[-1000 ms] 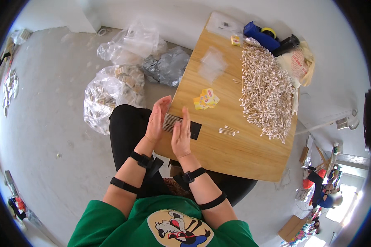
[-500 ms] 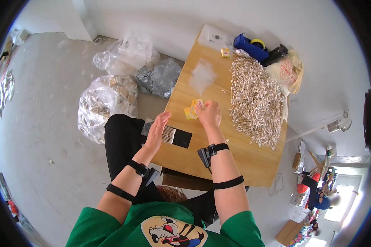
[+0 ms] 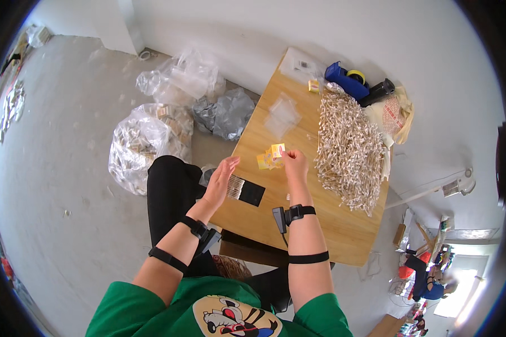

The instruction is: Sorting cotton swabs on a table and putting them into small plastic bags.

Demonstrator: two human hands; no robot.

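Note:
My right hand (image 3: 296, 167) pinches a small yellow-and-white card (image 3: 278, 150) by its edge, just over other yellow cards (image 3: 263, 161) lying on the wooden table (image 3: 298, 224). Fingers stretched out, my left hand (image 3: 221, 181) stands on edge at the table's left side. Beside its palm lies a row of white-tipped cotton swabs (image 3: 235, 187) on a black flat piece (image 3: 252, 194). Part of a clear plastic bag (image 3: 206, 175) shows behind the left hand, which hides some of it and the ends of the row.
A large heap of cotton swabs (image 3: 348, 151) covers the table's right side. Clear bags (image 3: 282, 115) lie farther back, near a small yellow box (image 3: 314, 86) and a blue tape dispenser (image 3: 343, 80). Filled plastic sacks (image 3: 143, 146) stand on the floor at left.
My right hand has drawn one card up from the yellow cards and turned it upright. My left hand keeps its place by the swabs. The whole view has shifted slightly.

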